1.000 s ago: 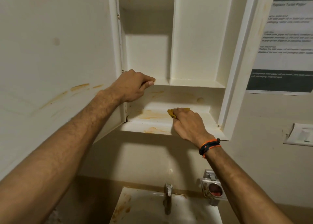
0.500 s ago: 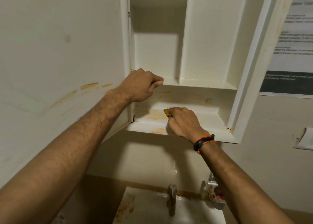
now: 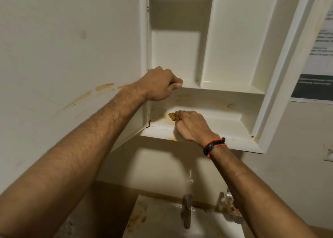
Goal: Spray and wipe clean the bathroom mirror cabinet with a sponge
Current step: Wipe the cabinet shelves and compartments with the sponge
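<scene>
Nearest to me, at the bottom of the view, the stained sink (image 3: pixel 162 225) is sitting with 1 tap (image 3: pixel 186 212) rising at its back edge. My 2 forearms are reaching up over it, leaving an open gap of bare wall between them.

My right hand (image 3: pixel 191 125) is lying palm down on the bottom shelf (image 3: pixel 232 129) of the open mirror cabinet (image 3: pixel 232 39), its fingers curling over and pressing down on the yellow sponge (image 3: pixel 173 116). Only 1 small corner of the sponge is showing past my fingertips, and it is sitting left of centre on that shelf, near the brown smear by the left wall. To the right of my hand the shelf is running bare up to the cabinet's right side panel. 1 orange and dark braided band (image 3: pixel 214 146) is circling that wrist, just in front of the shelf's front lip.

My left hand (image 3: pixel 159 84) is gripping the front edge of the shelf above, at its left end, with the fingers curled over the lip and the thumb underneath. Beside it the open door (image 3: pixel 63 48) is swinging out to my left, carrying several orange streaks.

Farther in, I am counting 2 upright compartments above the middle shelf, split by 1 divider. 1 printed notice (image 3: pixel 317 66) is hanging on the wall at far right.
</scene>
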`<state>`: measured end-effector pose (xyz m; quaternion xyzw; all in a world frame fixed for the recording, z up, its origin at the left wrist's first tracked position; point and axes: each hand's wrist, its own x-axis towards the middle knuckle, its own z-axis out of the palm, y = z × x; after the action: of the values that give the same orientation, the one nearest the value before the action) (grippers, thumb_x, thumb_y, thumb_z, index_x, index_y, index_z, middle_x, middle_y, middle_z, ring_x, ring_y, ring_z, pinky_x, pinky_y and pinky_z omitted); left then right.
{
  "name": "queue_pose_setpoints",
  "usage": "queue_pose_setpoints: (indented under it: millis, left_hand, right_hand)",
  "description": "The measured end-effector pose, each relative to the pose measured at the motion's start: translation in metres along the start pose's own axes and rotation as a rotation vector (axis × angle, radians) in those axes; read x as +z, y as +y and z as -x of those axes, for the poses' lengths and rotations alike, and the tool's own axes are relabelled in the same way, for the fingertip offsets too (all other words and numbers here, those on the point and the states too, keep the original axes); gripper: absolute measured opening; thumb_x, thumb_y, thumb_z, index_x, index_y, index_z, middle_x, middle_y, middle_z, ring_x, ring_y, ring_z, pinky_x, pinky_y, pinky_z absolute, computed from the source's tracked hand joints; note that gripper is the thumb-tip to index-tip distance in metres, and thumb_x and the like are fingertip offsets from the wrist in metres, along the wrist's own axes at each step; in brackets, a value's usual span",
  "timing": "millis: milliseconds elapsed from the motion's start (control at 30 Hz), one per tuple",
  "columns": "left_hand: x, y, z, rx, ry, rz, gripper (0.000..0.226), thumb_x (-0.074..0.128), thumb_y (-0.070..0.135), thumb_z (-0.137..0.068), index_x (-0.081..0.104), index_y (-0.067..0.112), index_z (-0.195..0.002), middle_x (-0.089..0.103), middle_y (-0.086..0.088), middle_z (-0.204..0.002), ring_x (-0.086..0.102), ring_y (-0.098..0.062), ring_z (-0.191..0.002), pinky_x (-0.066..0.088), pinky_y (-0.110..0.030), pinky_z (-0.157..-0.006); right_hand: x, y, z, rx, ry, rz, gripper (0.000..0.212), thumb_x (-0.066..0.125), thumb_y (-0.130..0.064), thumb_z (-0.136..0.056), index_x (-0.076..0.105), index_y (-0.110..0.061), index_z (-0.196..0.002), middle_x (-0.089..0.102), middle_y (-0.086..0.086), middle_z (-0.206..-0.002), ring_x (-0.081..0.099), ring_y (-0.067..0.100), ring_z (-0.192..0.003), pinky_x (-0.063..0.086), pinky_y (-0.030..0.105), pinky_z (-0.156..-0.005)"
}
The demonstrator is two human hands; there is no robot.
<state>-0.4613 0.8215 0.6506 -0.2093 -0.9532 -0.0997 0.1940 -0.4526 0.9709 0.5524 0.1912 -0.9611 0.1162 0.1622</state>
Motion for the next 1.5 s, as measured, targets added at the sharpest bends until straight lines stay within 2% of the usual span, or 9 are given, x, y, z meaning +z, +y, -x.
queue_pose_setpoints:
  millis: [67, 167, 367, 467, 633, 900, 1233, 1333, 1500]
  left_hand:
    - [-0.002, 0.001, 0.002, -0.001, -0.001, 0.008, 0.035, 0.045, 0.037, -0.102, 0.066, 0.021, -0.125, 0.064, 0.005, -0.131, 0.057, -0.021, -0.122, 0.037, -0.039, -0.112]
    - [-0.004, 0.004, 0.002, -0.001, -0.007, 0.02, 0.037, 0.046, 0.037, -0.102, 0.06, 0.023, -0.133, 0.056, 0.01, -0.139, 0.053, -0.017, -0.128, 0.034, -0.037, -0.114]
    - [-0.002, 0.003, 0.0, -0.017, -0.019, 0.023, 0.037, 0.045, 0.038, -0.102, 0.058, 0.025, -0.135, 0.058, 0.006, -0.138, 0.054, -0.018, -0.127, 0.034, -0.042, -0.115]
    - [-0.001, 0.002, -0.001, -0.018, -0.014, 0.018, 0.034, 0.045, 0.038, -0.102, 0.063, 0.025, -0.129, 0.065, 0.003, -0.13, 0.058, -0.02, -0.12, 0.038, -0.039, -0.111]
    - [-0.001, 0.003, -0.002, -0.025, -0.023, 0.014, 0.035, 0.045, 0.038, -0.102, 0.062, 0.025, -0.129, 0.064, 0.002, -0.132, 0.056, -0.021, -0.123, 0.037, -0.038, -0.112]
    - [-0.006, 0.005, 0.0, -0.03, -0.042, 0.022, 0.037, 0.046, 0.037, -0.102, 0.057, 0.025, -0.135, 0.057, 0.006, -0.139, 0.055, -0.018, -0.126, 0.036, -0.035, -0.113]
    - [-0.007, 0.008, -0.001, -0.05, -0.052, 0.025, 0.033, 0.046, 0.036, -0.102, 0.063, 0.025, -0.129, 0.063, 0.003, -0.132, 0.057, -0.02, -0.122, 0.039, -0.037, -0.11]
    - [-0.008, 0.009, 0.0, -0.056, -0.072, 0.037, 0.026, 0.046, 0.036, -0.102, 0.067, 0.027, -0.113, 0.068, 0.005, -0.118, 0.059, -0.019, -0.109, 0.041, -0.039, -0.109]
    - [-0.008, 0.009, 0.001, -0.067, -0.077, 0.045, 0.03, 0.045, 0.037, -0.103, 0.066, 0.026, -0.122, 0.065, 0.008, -0.124, 0.059, -0.016, -0.115, 0.039, -0.037, -0.111]
  right_hand:
    - [-0.001, -0.004, -0.005, 0.022, -0.008, 0.011, 0.028, 0.04, -0.013, -0.091, 0.063, -0.005, -0.105, 0.065, 0.018, -0.108, 0.05, 0.034, -0.088, 0.03, 0.033, -0.07]
    - [0.001, -0.006, 0.005, -0.007, 0.014, 0.033, 0.028, 0.041, -0.013, -0.093, 0.06, -0.008, -0.112, 0.063, 0.012, -0.117, 0.054, 0.033, -0.106, 0.034, 0.032, -0.075]
    - [0.015, -0.009, 0.033, -0.124, 0.137, 0.055, 0.031, 0.043, -0.018, -0.095, 0.054, -0.011, -0.123, 0.059, 0.004, -0.122, 0.052, 0.025, -0.109, 0.039, 0.031, -0.078]
    - [0.01, -0.009, 0.018, -0.086, 0.067, 0.036, 0.033, 0.042, -0.017, -0.094, 0.057, -0.011, -0.124, 0.06, 0.007, -0.127, 0.053, 0.029, -0.114, 0.045, 0.035, -0.088]
    - [0.01, -0.019, -0.021, -0.029, -0.035, 0.017, 0.031, 0.038, -0.016, -0.094, 0.063, -0.005, -0.108, 0.065, 0.017, -0.113, 0.052, 0.032, -0.093, 0.035, 0.035, -0.075]
    - [0.019, -0.015, 0.008, -0.188, 0.069, -0.045, 0.037, 0.043, -0.014, -0.096, 0.055, -0.013, -0.131, 0.057, 0.003, -0.133, 0.05, 0.028, -0.119, 0.044, 0.035, -0.093]
    - [0.008, -0.034, -0.045, -0.115, -0.18, -0.08, 0.032, 0.036, -0.013, -0.099, 0.062, -0.002, -0.113, 0.063, 0.016, -0.128, 0.054, 0.035, -0.113, 0.04, 0.032, -0.086]
    - [0.006, -0.032, -0.043, -0.161, -0.219, -0.037, 0.033, 0.037, -0.015, -0.098, 0.062, -0.009, -0.12, 0.061, 0.013, -0.132, 0.052, 0.034, -0.117, 0.042, 0.038, -0.098]
    - [0.006, -0.021, -0.005, -0.334, -0.136, -0.06, 0.028, 0.041, -0.017, -0.099, 0.058, -0.016, -0.122, 0.062, 0.003, -0.125, 0.053, 0.028, -0.113, 0.041, 0.034, -0.09]
